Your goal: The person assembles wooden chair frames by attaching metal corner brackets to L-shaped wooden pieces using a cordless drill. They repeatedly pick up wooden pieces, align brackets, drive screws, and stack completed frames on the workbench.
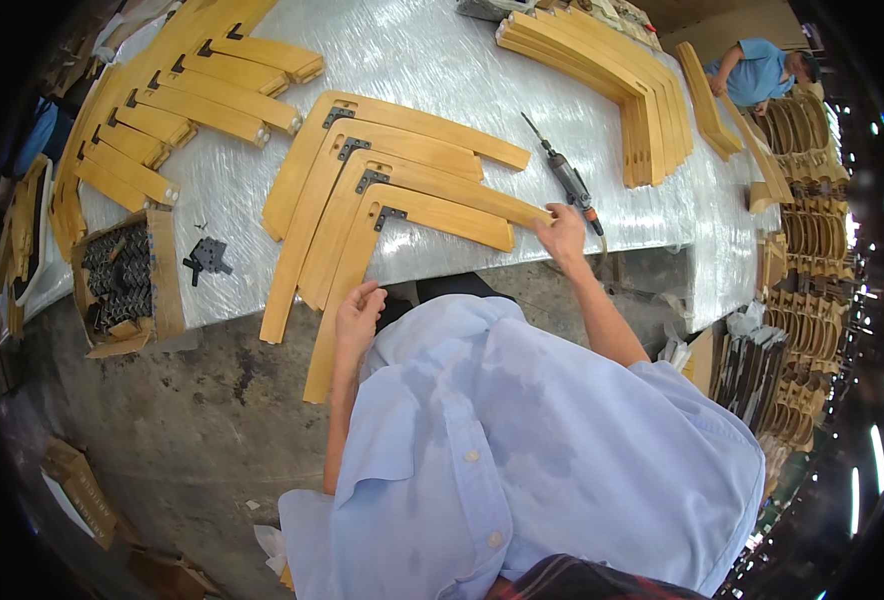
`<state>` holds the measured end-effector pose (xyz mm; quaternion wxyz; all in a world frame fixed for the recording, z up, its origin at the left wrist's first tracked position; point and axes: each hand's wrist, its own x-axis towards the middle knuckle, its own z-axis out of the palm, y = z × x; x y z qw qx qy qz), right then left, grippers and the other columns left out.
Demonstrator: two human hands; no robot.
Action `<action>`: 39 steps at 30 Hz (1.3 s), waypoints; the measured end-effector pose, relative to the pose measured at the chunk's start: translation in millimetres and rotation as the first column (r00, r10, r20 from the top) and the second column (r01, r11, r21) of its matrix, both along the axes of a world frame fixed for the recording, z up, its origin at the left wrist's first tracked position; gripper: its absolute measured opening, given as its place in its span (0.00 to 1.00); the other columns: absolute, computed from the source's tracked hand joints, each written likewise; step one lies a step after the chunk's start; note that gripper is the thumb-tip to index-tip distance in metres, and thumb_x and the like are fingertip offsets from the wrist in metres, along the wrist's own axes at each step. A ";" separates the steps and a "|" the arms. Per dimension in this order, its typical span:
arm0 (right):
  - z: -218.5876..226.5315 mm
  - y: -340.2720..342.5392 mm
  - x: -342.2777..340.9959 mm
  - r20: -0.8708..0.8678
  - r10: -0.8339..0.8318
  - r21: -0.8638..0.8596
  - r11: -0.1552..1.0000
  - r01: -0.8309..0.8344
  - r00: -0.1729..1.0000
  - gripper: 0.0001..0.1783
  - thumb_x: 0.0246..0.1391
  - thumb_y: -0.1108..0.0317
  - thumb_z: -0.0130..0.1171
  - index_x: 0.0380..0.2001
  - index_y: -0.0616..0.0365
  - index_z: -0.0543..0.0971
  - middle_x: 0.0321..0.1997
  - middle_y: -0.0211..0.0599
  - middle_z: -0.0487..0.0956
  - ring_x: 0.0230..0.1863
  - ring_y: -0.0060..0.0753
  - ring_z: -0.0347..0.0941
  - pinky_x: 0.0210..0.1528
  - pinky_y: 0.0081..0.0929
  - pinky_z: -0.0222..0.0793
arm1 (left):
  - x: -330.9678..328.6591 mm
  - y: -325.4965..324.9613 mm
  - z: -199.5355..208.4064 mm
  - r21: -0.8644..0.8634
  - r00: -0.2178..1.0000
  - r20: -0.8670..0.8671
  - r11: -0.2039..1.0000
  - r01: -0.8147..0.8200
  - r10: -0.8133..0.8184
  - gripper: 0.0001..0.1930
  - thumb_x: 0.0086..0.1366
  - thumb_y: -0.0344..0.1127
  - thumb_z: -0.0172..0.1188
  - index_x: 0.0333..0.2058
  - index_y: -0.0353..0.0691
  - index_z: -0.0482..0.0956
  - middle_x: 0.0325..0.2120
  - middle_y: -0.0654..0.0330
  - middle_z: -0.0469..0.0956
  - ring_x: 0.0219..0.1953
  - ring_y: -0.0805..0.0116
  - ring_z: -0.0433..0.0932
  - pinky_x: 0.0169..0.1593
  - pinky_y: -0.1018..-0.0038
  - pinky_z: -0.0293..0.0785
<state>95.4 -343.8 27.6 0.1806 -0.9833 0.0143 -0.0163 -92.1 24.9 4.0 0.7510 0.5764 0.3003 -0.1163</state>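
— Where's the nearest wooden L-piece (362, 270)?
— At the near edge of the table (422, 60), its long leg hanging off. The left hand (358, 318) curls around that leg; the right hand (563, 232) lies fingers-down on the end of a short arm.
— What's around it?
— Three more L-pieces (382, 160) just behind, a power screwdriver (567, 178) beside the right hand, loose black brackets (207, 257) on the left.

Under your hands lie 4 L-shaped frame pieces (382, 215) of smooth, yellow-finished wood with a soft sheen, each carrying a dark matt metal bracket (390, 214). The table (422, 60) wears glossy, crinkled plastic wrap. The screwdriver tool (567, 178) looks grey metal. Your shirt (552, 440) is light blue cloth.
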 end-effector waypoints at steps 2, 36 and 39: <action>-7.8 -26.0 11.8 0.020 -0.010 -0.083 0.996 0.011 1.000 0.25 0.43 0.58 0.68 0.45 0.59 0.80 0.45 0.49 0.78 0.47 0.53 0.75 0.50 0.43 0.72 | 1.7 -5.3 -2.6 0.110 0.999 0.007 0.993 0.041 -0.042 0.20 0.66 0.38 0.63 0.51 0.30 0.77 0.37 0.59 0.82 0.38 0.75 0.78 0.42 0.79 0.75; 77.7 2.3 60.0 -0.185 0.502 0.675 0.689 -0.262 0.844 0.14 0.31 0.71 0.66 0.24 0.63 0.74 0.19 0.34 0.74 0.21 0.26 0.70 0.25 0.29 0.66 | 140.6 -182.0 100.5 0.005 0.976 0.181 0.992 -0.123 0.120 0.25 0.69 0.53 0.58 0.53 0.36 0.76 0.38 0.61 0.80 0.38 0.75 0.77 0.41 0.76 0.77; 104.7 18.6 42.8 -0.113 0.586 0.579 0.695 -0.427 0.802 0.15 0.28 0.70 0.67 0.23 0.64 0.73 0.20 0.40 0.73 0.23 0.33 0.71 0.29 0.32 0.68 | 159.2 -177.8 113.3 0.004 0.989 0.129 0.997 -0.078 0.077 0.25 0.68 0.57 0.58 0.45 0.38 0.79 0.33 0.61 0.81 0.32 0.75 0.79 0.33 0.77 0.78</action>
